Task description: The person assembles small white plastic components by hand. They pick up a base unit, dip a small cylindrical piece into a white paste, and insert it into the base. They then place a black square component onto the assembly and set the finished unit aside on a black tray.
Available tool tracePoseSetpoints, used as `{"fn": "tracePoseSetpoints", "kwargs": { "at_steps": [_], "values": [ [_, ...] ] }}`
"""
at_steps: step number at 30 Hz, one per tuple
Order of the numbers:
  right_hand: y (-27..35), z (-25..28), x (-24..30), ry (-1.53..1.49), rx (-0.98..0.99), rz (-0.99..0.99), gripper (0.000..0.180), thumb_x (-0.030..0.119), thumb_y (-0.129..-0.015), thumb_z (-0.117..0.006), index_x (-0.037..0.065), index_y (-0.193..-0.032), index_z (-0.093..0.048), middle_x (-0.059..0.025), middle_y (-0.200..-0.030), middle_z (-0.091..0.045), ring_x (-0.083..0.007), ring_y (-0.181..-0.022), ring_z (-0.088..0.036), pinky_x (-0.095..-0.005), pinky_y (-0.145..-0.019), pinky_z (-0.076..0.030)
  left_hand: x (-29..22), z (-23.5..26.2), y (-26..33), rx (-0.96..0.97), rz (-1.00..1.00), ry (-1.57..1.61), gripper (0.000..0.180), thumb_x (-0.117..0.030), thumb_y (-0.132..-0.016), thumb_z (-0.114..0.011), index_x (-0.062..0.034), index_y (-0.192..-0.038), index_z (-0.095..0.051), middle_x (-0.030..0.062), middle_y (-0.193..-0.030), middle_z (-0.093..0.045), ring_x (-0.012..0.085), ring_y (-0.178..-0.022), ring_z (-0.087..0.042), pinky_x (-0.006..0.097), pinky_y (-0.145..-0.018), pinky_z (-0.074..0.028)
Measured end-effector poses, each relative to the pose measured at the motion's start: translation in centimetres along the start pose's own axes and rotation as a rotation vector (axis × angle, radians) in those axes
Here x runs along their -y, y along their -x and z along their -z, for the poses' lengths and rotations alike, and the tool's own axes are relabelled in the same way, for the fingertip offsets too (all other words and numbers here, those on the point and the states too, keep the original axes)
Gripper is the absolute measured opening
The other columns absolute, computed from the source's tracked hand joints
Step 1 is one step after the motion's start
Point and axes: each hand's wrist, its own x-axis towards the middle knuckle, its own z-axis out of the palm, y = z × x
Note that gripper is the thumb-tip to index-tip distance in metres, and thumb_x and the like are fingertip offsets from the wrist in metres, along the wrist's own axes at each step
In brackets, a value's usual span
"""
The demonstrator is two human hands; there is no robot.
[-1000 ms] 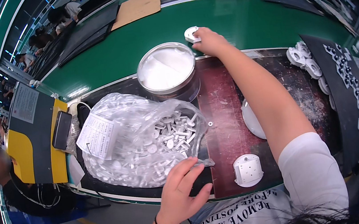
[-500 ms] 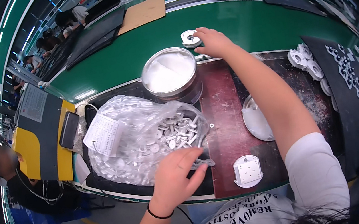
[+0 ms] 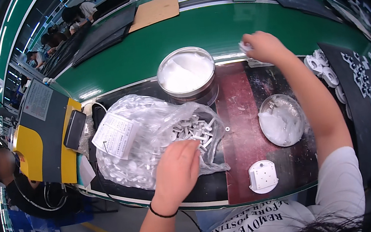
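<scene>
Fingers of the right hand (image 3: 266,47) clamped on a white piece (image 3: 245,46), mostly hidden, at the near edge of the green surface (image 3: 225,24).

Left hand (image 3: 176,172), fingers close together, is at the mouth of a clear bag (image 3: 145,112) of small white parts (image 3: 190,128); I cannot tell whether it grips one. Nearby: a round tin (image 3: 192,95) and a white plate (image 3: 263,178).

Room opens between the tin (image 3: 209,93) and dish (image 3: 291,104); the plastic bag (image 3: 148,116) blocks leftward.
</scene>
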Motion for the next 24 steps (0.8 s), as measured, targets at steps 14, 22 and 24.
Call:
{"fn": "tracePoseSetpoints", "kwargs": {
  "at_steps": [14,22,24],
  "values": [
    [18.8,5.3,-5.3,-0.102,-0.115,-0.084,0.032,0.012,-0.074,-0.068,0.004,-0.104,-0.061,-0.0112,-0.110,-0.062,-0.0304,-0.103,-0.056,-0.0381,-0.089,-0.044,0.8,-4.4,-4.3,0.119,0.161,-0.479,0.015,-0.011,-0.077,-0.065,-0.0048,-0.089,-0.057,0.0129,-0.085,-0.062,0.0319,-0.081,-0.060,0.043,-0.070,-0.048],
    [24.1,10.1,2.6,-0.607,-0.365,0.139,0.023,0.012,-0.077,-0.067,0.003,-0.098,-0.064,-0.0110,-0.097,-0.065,-0.0260,-0.088,-0.060,-0.0345,-0.079,-0.047,-2.1,-2.2,-3.6,-0.286,-0.104,-0.178,0.014,-0.002,-0.077,-0.063,-0.0034,-0.091,-0.062,0.0128,-0.085,-0.062,0.0299,-0.080,-0.059,0.039,-0.070,-0.047],
    [24.4,9.5,4.0,-0.870,-0.180,0.098,0.020,0.015,-0.082,-0.065,0.002,-0.099,-0.065,-0.0097,-0.094,-0.065,-0.0219,-0.083,-0.061,-0.0320,-0.076,-0.048,-3.8,-2.6,-3.9,-0.355,-0.254,-0.156,0.015,-0.001,-0.076,-0.063,-0.0017,-0.091,-0.063,0.0114,-0.085,-0.061,0.0292,-0.078,-0.057,0.039,-0.070,-0.047]
  ]
}}
